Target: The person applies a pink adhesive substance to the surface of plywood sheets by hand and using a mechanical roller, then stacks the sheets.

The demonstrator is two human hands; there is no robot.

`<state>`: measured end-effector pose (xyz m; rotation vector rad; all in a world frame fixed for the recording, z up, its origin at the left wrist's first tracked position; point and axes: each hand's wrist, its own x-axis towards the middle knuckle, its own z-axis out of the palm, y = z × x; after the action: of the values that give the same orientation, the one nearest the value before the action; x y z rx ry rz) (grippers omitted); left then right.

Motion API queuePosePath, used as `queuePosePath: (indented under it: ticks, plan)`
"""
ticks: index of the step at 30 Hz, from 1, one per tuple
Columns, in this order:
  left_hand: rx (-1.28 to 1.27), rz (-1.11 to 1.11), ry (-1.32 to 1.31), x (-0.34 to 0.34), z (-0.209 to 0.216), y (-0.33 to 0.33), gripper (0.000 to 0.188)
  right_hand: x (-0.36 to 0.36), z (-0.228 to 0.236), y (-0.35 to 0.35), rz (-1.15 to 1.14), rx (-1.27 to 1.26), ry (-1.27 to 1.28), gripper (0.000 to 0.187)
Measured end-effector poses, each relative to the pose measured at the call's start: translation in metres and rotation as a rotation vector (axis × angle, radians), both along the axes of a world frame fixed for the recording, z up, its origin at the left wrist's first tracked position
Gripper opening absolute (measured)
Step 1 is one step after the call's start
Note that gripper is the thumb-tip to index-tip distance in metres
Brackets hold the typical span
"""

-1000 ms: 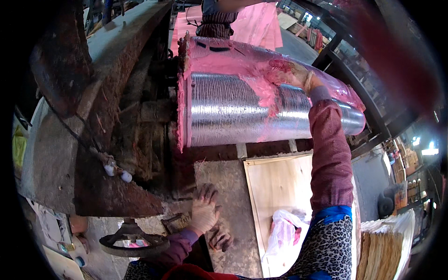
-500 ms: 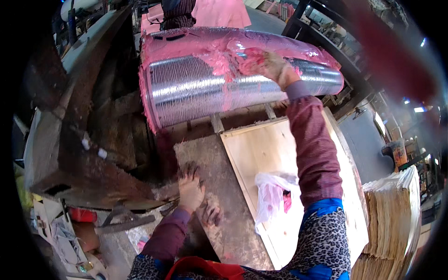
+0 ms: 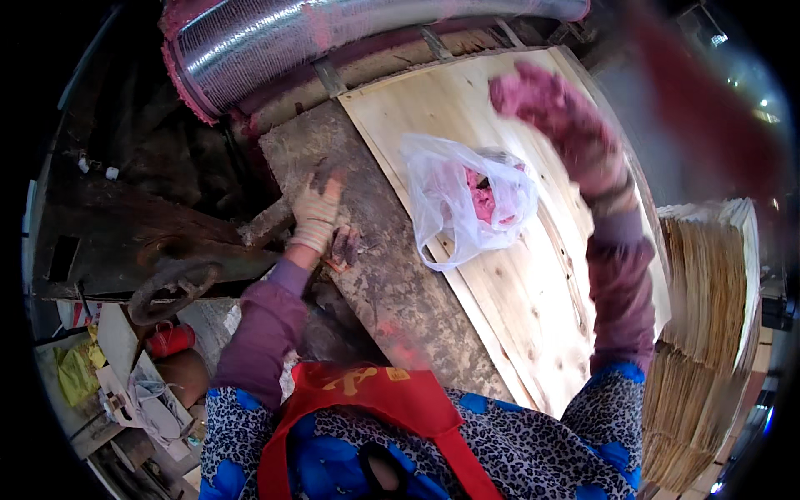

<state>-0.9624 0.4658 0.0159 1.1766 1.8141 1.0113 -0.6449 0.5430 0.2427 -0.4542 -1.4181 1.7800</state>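
My left hand (image 3: 317,212), in a pale glove with dark-stained fingers, lies flat on a worn brown board (image 3: 392,275). Beside its wrist is a small dark-stained thing like glove fingers (image 3: 344,247). Over the right part of a pale wood veneer sheet (image 3: 533,275) is my right hand (image 3: 558,108), its glove coated in pink paste; motion smears its fingers. A translucent white plastic bag (image 3: 433,196) with pink stuff inside lies on the sheet. Beyond it stretches a shiny ridged metal roller (image 3: 258,42) smeared with pink paste.
On the right stand tall stacks of thin wood sheets (image 3: 700,292). A dark machine frame (image 3: 142,200) with a handwheel (image 3: 175,287) fills the left. Lower left are a red can (image 3: 171,337) and a yellow bag (image 3: 77,367). A red blur covers the upper right.
My right hand has come off the roller, back toward me and to the right. My left hand stays on the board. The view has tipped down, so the roller sits higher.
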Motion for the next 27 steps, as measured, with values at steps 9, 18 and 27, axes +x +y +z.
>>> queuePosePath:
  ticks: [9,18,27]
  plan:
    - [0.594,-0.391,0.524,0.134,0.121,0.024,0.061,0.049,-0.039,-0.1,-0.445,-0.423,0.484,0.05]
    - [0.948,-1.189,1.306,0.243,0.098,0.105,0.027,0.075,-0.052,-0.138,-0.703,-0.546,0.672,0.059]
    - [0.467,-0.722,0.551,0.247,0.144,0.179,0.033,0.05,-0.113,-0.106,-0.494,0.029,0.058,0.053]
